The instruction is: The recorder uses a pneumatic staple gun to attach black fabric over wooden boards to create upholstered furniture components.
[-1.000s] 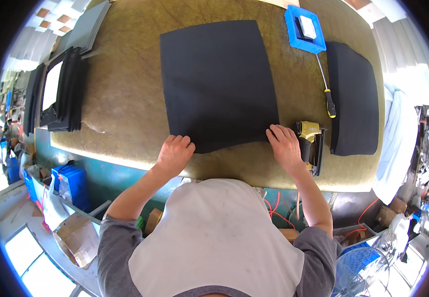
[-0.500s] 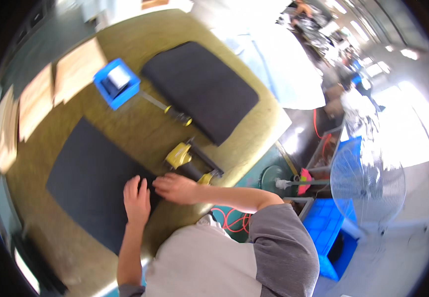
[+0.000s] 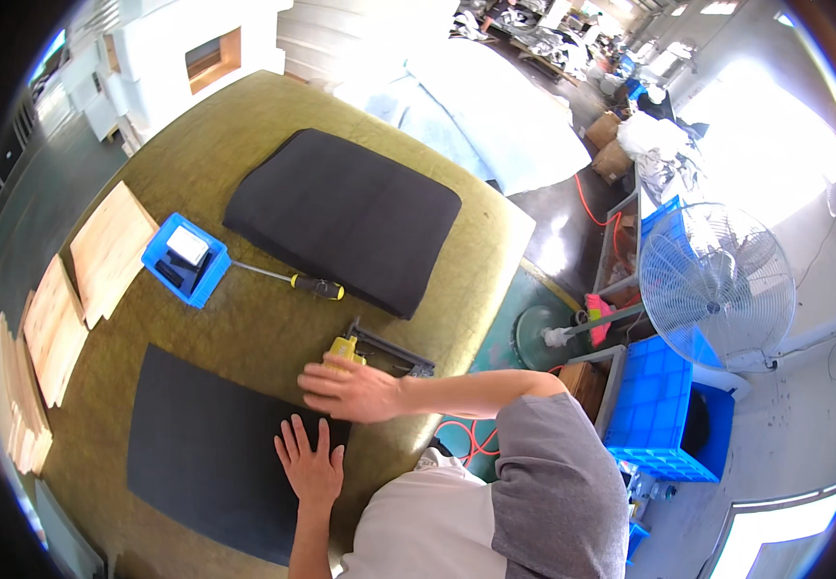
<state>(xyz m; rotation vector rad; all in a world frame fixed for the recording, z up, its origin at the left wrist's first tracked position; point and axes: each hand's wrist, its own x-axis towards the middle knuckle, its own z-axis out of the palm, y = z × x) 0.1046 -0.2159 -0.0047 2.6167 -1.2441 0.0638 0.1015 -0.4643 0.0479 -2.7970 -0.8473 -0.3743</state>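
Observation:
A dark grey flat sheet (image 3: 220, 454) lies at the near left of the olive-covered table. My left hand (image 3: 312, 465) rests on its right part, palm down with fingers spread. Just beyond it, my right hand (image 3: 352, 390) is over the sheet's far right corner, fingers stretched out and nothing held. It partly hides a yellow and black staple gun (image 3: 345, 348). Farther off lies a black padded cushion-like panel (image 3: 345, 217). A screwdriver (image 3: 316, 287) with a yellow and black handle lies between the panel and the sheet.
A blue bin (image 3: 186, 261) holding small items stands left of the screwdriver. Wooden boards (image 3: 109, 251) line the table's (image 3: 181, 135) left edge. To the right are a standing fan (image 3: 717, 289), blue crates (image 3: 649, 410) and a red hose (image 3: 476, 439) on the floor.
The view has shifted. My left hand's fingers have spread over the sheet. My right hand has moved off the sheet's edge toward the staple gun, its fingers straighter.

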